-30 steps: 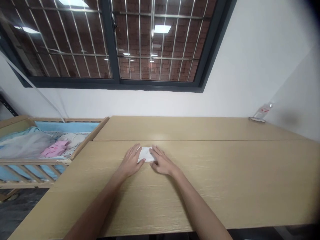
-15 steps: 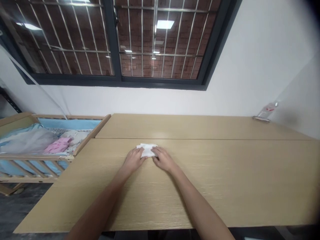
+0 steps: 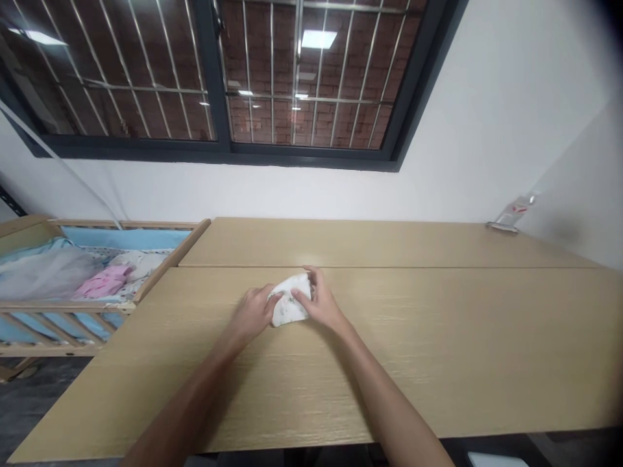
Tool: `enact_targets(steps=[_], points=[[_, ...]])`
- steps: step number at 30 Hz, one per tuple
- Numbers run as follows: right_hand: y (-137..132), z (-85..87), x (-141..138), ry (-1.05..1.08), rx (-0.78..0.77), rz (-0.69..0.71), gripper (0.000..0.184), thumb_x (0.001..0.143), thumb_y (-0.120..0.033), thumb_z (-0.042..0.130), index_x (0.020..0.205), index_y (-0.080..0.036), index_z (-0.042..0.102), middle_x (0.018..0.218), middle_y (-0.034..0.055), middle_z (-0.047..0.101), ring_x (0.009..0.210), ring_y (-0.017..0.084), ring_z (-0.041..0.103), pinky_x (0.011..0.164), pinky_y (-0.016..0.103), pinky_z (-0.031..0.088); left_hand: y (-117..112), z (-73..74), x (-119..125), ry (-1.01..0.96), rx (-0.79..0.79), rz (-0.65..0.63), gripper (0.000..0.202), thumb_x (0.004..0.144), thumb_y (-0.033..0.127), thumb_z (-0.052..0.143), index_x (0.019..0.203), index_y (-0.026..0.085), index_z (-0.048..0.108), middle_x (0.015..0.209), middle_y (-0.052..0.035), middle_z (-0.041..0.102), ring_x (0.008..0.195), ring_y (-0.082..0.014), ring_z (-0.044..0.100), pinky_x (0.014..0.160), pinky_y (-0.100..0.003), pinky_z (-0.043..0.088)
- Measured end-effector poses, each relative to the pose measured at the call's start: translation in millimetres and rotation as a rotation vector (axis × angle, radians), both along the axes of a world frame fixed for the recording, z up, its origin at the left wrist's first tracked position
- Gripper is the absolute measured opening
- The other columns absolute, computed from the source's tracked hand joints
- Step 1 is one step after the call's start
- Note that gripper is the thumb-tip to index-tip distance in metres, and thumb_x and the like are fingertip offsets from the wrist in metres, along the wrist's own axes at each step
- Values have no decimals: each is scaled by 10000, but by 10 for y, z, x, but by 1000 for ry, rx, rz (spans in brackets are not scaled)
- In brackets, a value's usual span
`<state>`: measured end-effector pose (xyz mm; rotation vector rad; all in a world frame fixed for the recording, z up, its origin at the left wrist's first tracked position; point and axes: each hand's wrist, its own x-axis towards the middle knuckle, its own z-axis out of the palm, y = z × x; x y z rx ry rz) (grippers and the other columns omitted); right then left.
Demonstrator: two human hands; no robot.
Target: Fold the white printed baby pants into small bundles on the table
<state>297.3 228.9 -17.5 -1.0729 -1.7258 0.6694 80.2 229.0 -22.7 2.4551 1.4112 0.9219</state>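
A small folded white cloth with a faint print sits near the middle of the light wooden table, its front part lifted off the surface. My right hand grips its right side, fingers curled over the top edge. My left hand pinches its left side. Both forearms reach in from the bottom of the view.
A wooden baby crib with blue lining, pink and white clothes stands against the table's left end. A small plastic bottle lies at the far right corner by the wall. A barred window is above.
Both hands went from lying flat on the cloth to gripping its sides. The cloth has been lifted and tilted up off the table.
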Motion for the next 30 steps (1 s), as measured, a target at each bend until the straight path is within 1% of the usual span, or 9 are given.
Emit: enact_targets(steps=[4,6,12,14,17,20,25,28,30], points=[[32,55,57,240,-186,248,659,827,-445,760,1374,-251,448,1260,101,620,1110,240,633,934,393,527,-31,58,11,-337,-224,-29,437,1011,526,385,985,176,644,817,-46,701,714,-180,621,644,-269,433],[57,71,81,346,-263,271,651,791,-431,798,1333,-259,482,1205,84,663,1069,236,657,918,389,531,-38,62,47,-483,-357,-75,500,976,594,417,988,157,659,869,-64,715,753,-191,636,649,-267,442],[105,53,99,610,-478,-90,660,691,-427,876,1203,-246,501,952,35,714,823,212,702,738,340,556,-38,-67,145,-455,-555,-108,538,900,647,497,832,143,673,807,-70,725,701,-203,655,597,-266,444],[111,31,116,603,-536,-114,587,695,-411,869,1136,-232,526,947,42,710,821,204,699,723,324,556,-28,-124,149,-409,-560,-58,476,878,608,547,824,148,656,748,-55,709,649,-192,638,566,-262,423],[127,-26,150,584,-597,-73,529,677,-339,861,1088,-224,548,931,37,706,837,203,702,753,329,567,-12,-183,141,-346,-550,29,407,891,520,563,1027,143,630,788,-54,725,672,-191,662,576,-261,441],[171,-140,160,559,-572,-64,526,654,-309,852,1073,-219,546,885,23,698,844,203,702,788,341,568,-17,-201,137,-251,-519,103,405,920,440,544,1195,142,568,877,-77,743,763,-204,693,650,-274,474],[315,-400,129,325,-381,-116,442,715,-398,784,1046,-203,565,886,35,692,803,196,677,780,365,562,-89,-121,154,-28,-393,212,331,943,389,509,1182,175,589,990,-126,732,943,-294,680,811,-369,467],[367,-450,132,161,-238,-181,413,813,-457,694,1101,-181,585,990,87,703,887,222,682,851,412,558,-193,-39,210,73,-277,276,333,967,362,456,1174,141,595,1082,-199,696,1086,-370,621,935,-478,428],[336,-391,153,80,-149,-202,463,918,-500,574,1240,-168,567,1178,146,680,1041,248,671,942,449,534,-307,-36,295,150,-139,273,360,987,362,414,1195,131,596,1148,-215,673,1135,-373,596,973,-498,422]])
